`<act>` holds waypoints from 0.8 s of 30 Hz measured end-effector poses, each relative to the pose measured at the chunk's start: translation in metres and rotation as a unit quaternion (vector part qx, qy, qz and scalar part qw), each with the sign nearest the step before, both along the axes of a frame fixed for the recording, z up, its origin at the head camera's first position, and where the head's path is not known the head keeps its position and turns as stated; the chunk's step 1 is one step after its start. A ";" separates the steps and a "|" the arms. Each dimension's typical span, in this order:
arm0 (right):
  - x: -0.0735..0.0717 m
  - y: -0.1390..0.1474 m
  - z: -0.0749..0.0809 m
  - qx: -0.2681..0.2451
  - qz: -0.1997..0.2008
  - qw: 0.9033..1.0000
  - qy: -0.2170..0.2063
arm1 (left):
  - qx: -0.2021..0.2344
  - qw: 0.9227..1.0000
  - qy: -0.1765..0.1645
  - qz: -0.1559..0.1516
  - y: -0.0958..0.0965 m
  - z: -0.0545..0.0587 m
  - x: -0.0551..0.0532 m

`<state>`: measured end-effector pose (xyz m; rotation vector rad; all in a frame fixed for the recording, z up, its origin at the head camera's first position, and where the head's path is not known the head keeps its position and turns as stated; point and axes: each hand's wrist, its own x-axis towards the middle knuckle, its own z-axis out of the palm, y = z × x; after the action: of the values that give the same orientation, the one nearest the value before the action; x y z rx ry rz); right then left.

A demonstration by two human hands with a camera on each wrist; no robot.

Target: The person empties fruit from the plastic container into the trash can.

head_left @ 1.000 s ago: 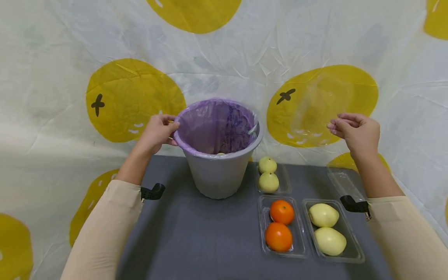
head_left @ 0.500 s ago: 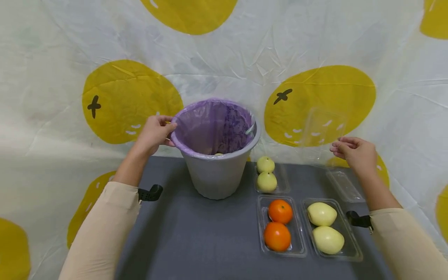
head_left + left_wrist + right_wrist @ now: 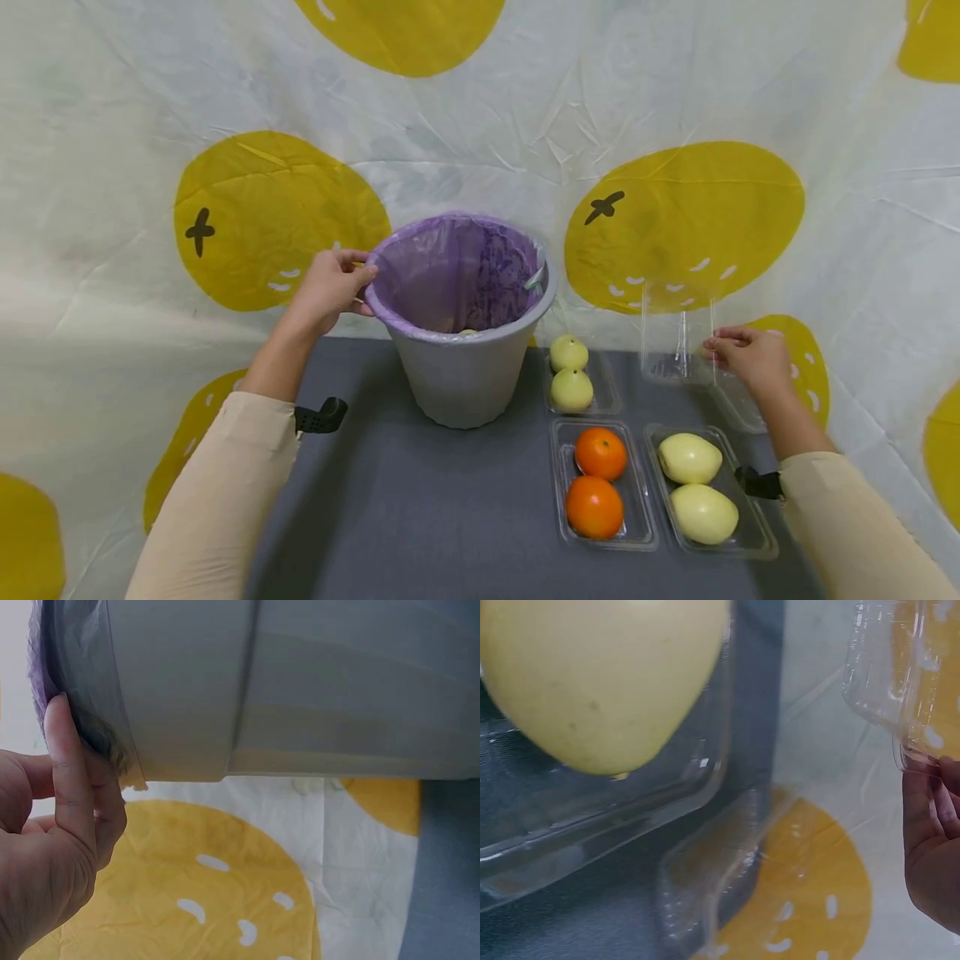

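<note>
At the left side of a grey bucket (image 3: 465,375), my left hand (image 3: 324,290) grips the rim over a purple plastic bag (image 3: 442,271) that lines it. In the left wrist view, the thumb and fingers of that hand (image 3: 64,825) hold the rim and bag edge. A bit of pale fruit shows low inside. To the right, my right hand (image 3: 752,360) pinches the edge of a clear plastic tray (image 3: 678,333), raised upright above the table's back. The right wrist view shows its fingers on the tray's (image 3: 885,660) corner; nothing is seen in it.
Right of the bucket, a clear tray holds two greenish pears (image 3: 572,389). Nearer are a tray with two oranges (image 3: 595,507) and one with two pale yellow fruits (image 3: 703,514). Another clear tray (image 3: 738,404) lies by my right wrist. A patterned curtain (image 3: 480,108) hangs behind.
My right hand has come down with the clear tray, from high before the curtain to just above the table's back edge. The left hand stays on the bucket rim.
</note>
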<state>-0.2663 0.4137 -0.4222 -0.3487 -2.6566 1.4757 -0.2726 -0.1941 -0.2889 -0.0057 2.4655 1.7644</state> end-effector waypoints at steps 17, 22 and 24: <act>-0.005 0.011 -0.038 0.048 0.022 0.997 -0.047 | 0.000 1.000 -0.003 0.003 0.001 0.002 0.000; -0.003 0.014 -0.043 0.074 0.032 0.995 -0.056 | -0.001 1.000 -0.003 0.003 0.001 0.002 0.001; -0.002 0.014 -0.043 0.094 0.040 0.993 -0.060 | 0.001 1.000 -0.004 0.003 0.001 0.002 0.001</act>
<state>-0.2680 0.4274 -0.4650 -0.3285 -2.9065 1.2478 -0.2713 -0.1927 -0.2868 -0.0219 2.4612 1.7647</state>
